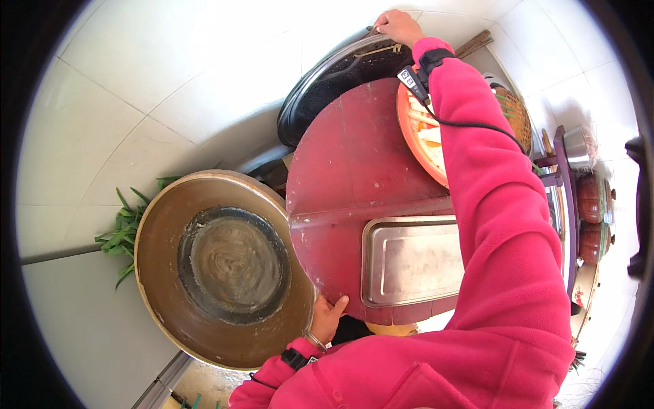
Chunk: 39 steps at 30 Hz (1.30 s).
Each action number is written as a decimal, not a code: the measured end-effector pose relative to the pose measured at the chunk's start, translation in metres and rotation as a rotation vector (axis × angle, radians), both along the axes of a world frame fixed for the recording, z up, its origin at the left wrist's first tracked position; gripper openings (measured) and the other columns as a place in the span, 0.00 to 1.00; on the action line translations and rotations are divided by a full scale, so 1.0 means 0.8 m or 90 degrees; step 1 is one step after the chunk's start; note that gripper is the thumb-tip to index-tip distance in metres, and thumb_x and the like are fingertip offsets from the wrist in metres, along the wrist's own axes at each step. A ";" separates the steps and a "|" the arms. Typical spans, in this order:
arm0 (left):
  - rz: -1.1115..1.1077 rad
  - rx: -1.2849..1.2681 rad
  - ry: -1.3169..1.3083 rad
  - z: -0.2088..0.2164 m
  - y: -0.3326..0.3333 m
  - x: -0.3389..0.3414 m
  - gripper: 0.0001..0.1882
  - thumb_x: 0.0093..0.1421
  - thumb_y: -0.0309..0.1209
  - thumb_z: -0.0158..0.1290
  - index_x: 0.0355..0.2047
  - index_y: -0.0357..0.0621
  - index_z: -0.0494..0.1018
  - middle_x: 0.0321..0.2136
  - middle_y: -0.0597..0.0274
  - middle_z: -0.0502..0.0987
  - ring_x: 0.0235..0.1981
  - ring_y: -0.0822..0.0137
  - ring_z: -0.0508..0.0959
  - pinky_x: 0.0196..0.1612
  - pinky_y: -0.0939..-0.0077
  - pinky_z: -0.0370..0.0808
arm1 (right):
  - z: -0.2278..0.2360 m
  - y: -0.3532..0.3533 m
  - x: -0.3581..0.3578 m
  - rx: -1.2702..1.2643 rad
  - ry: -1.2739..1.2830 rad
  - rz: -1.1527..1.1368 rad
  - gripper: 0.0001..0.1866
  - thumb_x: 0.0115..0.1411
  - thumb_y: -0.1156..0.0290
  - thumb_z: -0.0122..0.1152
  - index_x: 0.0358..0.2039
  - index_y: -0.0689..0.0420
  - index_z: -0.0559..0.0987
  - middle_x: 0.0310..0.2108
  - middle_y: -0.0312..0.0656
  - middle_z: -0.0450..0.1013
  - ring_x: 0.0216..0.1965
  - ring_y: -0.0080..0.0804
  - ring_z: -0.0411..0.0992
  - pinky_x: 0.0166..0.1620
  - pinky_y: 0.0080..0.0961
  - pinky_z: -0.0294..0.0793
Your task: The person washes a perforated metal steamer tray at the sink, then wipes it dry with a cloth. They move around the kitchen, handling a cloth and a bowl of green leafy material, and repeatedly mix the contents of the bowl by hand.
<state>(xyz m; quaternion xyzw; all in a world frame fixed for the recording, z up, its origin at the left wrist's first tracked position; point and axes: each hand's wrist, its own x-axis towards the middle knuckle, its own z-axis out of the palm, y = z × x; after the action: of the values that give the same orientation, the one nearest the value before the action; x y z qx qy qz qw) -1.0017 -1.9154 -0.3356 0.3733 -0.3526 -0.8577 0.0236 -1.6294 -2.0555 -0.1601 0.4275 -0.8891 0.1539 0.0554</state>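
My right hand (400, 27) reaches far forward, its fingers closed at the upper rim of a large round black pan-like thing (320, 92). That thing leans on edge against the white wall behind the table and has a brass-coloured bar near its top. Low in front, my left hand (328, 319) is at the right rim of a big brown basin (160, 273), thumb sticking out over the edge of the round red table (334, 163). Some of its fingers are hidden. A greyish, swirled, wet-looking patch covers the basin's bottom, which has a dark ring around it.
On the table are a rectangular metal tray (415, 262) and an orange-rimmed dish (411, 136) of pale strips, partly behind my right sleeve. Green leaves (122, 232) show left of the basin. A purple rack (562, 177) and brown lidded pots (591, 198) stand at right.
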 end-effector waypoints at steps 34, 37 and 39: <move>-0.053 0.002 -0.012 0.014 -0.007 -0.008 0.23 0.62 0.25 0.54 0.56 0.43 0.63 0.49 0.61 0.74 0.47 0.65 0.77 0.44 0.67 0.79 | 0.012 0.515 0.142 -0.363 0.076 -0.318 0.18 0.64 0.62 0.56 0.47 0.64 0.79 0.42 0.47 0.78 0.43 0.33 0.76 0.48 0.28 0.73; -0.055 0.026 0.008 0.011 -0.008 -0.006 0.24 0.60 0.21 0.52 0.56 0.42 0.62 0.51 0.58 0.73 0.47 0.64 0.77 0.46 0.66 0.78 | -0.052 0.657 0.215 -0.218 0.023 -0.616 0.23 0.64 0.58 0.56 0.45 0.69 0.77 0.41 0.54 0.77 0.44 0.42 0.76 0.48 0.36 0.72; -0.064 0.028 0.016 0.010 -0.009 -0.006 0.24 0.60 0.18 0.51 0.57 0.40 0.62 0.51 0.56 0.73 0.49 0.61 0.77 0.50 0.62 0.77 | -0.101 0.698 0.244 -0.166 -0.172 -0.696 0.32 0.66 0.48 0.47 0.43 0.73 0.77 0.39 0.56 0.77 0.42 0.45 0.75 0.45 0.39 0.70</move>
<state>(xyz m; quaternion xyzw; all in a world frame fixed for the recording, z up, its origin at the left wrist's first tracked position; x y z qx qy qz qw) -1.0069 -1.9228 -0.3277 0.3447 -0.3518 -0.8700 -0.0231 -1.4344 -1.4971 -0.2412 -0.1280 -0.9538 0.2642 0.0649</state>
